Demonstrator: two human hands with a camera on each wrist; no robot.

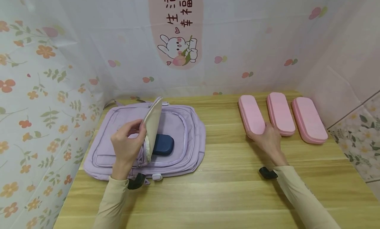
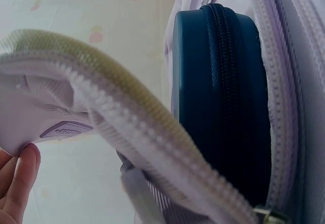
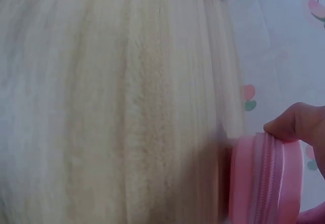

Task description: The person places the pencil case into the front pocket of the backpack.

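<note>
A lavender backpack (image 1: 124, 115) lies flat at the left of the table. My left hand (image 1: 128, 141) pinches the edge of its front pocket flap (image 1: 153, 123) and holds it raised. Inside the unzipped pocket sits a dark blue zippered case (image 2: 223, 102), partly hidden by the flap in the head view. At the right, my right hand (image 1: 268, 140) grips the near end of the leftmost pink zippered case (image 1: 251, 113). In the right wrist view the thumb lies at the edge of that case (image 3: 266, 183).
Two more pink cases, a middle one (image 1: 281, 113) and a right one (image 1: 310, 120), lie beside the gripped one. Behind the wooden table (image 1: 190, 202) hangs a printed cloth (image 1: 237, 34). Patterned cloth also covers the left side.
</note>
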